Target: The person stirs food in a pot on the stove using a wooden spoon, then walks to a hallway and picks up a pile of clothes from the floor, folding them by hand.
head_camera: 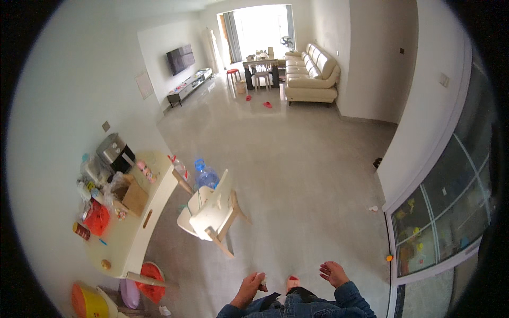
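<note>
My left hand [251, 287] is closed around a small white item [262, 279], mostly hidden by the fingers, low in the view and left of my body. On the other side, my right hand [334, 274] holds nothing, its fingers apart and slightly curled over the grey floor. Between the two hands a slippered foot [293, 281] shows on the floor. Both arms wear blue denim sleeves. A white chair with wooden legs [212, 212] stands ahead of my left hand, beside a cream table [137, 242].
An air fryer [115, 153], cardboard box [135, 196] and red bag [96, 218] crowd the table. Behind the chair stands a blue water jug [206, 175]. A glass sliding door [437, 210] is at right, an orange object [389, 258] by its frame. Farther off are a sofa [312, 81] and pink slippers [267, 105].
</note>
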The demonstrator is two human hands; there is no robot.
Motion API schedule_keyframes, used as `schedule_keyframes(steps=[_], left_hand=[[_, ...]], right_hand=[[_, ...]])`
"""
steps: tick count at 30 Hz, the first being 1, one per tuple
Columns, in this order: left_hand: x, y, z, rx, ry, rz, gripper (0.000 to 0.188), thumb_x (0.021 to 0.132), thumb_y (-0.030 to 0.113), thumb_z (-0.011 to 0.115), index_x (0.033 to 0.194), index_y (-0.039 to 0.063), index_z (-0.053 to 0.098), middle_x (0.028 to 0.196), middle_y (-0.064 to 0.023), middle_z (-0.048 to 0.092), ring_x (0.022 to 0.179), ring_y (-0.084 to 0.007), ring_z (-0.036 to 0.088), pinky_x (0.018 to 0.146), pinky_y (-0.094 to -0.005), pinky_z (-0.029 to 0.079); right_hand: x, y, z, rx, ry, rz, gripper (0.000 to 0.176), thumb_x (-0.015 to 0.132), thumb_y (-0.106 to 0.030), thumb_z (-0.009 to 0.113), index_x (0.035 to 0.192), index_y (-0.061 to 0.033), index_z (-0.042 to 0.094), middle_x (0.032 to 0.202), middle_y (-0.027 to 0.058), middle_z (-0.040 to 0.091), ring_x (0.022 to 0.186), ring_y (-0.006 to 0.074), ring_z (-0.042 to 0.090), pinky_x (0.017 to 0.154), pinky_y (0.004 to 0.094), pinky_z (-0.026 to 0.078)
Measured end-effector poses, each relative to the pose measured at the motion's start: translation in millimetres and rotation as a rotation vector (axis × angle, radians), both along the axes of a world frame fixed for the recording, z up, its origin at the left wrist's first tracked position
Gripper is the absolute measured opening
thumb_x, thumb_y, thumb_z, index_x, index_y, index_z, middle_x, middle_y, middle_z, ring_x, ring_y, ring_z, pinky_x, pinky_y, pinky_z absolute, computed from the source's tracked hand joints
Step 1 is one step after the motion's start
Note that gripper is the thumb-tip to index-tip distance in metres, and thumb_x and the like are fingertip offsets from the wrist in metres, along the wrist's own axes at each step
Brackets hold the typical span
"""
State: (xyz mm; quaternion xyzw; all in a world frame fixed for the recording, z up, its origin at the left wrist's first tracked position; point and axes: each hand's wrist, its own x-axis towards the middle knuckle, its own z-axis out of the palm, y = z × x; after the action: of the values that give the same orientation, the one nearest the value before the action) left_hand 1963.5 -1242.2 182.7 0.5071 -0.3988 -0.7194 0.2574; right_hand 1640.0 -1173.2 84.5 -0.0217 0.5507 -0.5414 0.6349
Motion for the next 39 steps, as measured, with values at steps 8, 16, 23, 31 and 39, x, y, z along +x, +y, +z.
schedule_keyframes(steps=[8,16,23,31,39], left_hand=[[-57.0,-139.7,16.7,-0.055,0.061,0.192,0.026,0.094,0.024,0.043,0.104,0.002,0.052,0.081,-0.0087,0.059,0.078,-0.0195,0.062,0.070,-0.0300,0.049],[-71.4,-314.2,-8.8,-0.029,0.157,0.255,0.019,0.093,0.016,0.043,0.109,0.006,0.047,0.093,-0.0132,0.062,0.083,-0.0210,0.062,0.070,-0.0292,0.049],[-83.6,-503.0,7.8,-0.047,0.258,0.344,0.019,0.093,0.016,0.044,0.108,0.006,0.046,0.103,-0.0158,0.060,0.083,-0.0208,0.062,0.070,-0.0298,0.049],[-123.6,-684.0,6.6,-0.056,0.164,0.178,0.020,0.096,0.020,0.038,0.103,0.004,0.048,0.091,-0.0117,0.063,0.083,-0.0198,0.062,0.072,-0.0300,0.047],[-158.9,-844.6,-6.7,-0.029,0.155,0.504,0.023,0.095,0.025,0.043,0.091,0.004,0.050,0.066,-0.0083,0.056,0.064,-0.0195,0.058,0.065,-0.0339,0.051]], right_hand=[[-30.4,-213.9,28.0,-0.072,0.023,0.298,0.016,0.090,-0.023,0.053,0.098,-0.0090,0.053,0.099,0.0059,0.058,0.094,0.0194,0.056,0.085,0.0370,0.046],[-13.9,-397.5,5.0,0.017,-0.029,0.540,0.025,0.091,-0.028,0.052,0.105,-0.0081,0.050,0.109,0.0080,0.055,0.101,0.0201,0.053,0.089,0.0354,0.044],[-71.4,-555.0,19.9,0.100,0.104,0.356,0.021,0.090,-0.025,0.053,0.102,-0.0081,0.050,0.105,0.0078,0.056,0.099,0.0204,0.054,0.085,0.0374,0.046],[-125.9,-709.6,16.7,0.181,0.145,0.211,0.021,0.090,-0.025,0.054,0.101,-0.0077,0.050,0.101,0.0078,0.056,0.096,0.0214,0.055,0.084,0.0386,0.047],[-158.4,-949.4,6.7,0.089,0.128,0.415,0.021,0.090,-0.025,0.052,0.102,-0.0072,0.052,0.102,0.0067,0.057,0.096,0.0190,0.054,0.085,0.0350,0.046]])
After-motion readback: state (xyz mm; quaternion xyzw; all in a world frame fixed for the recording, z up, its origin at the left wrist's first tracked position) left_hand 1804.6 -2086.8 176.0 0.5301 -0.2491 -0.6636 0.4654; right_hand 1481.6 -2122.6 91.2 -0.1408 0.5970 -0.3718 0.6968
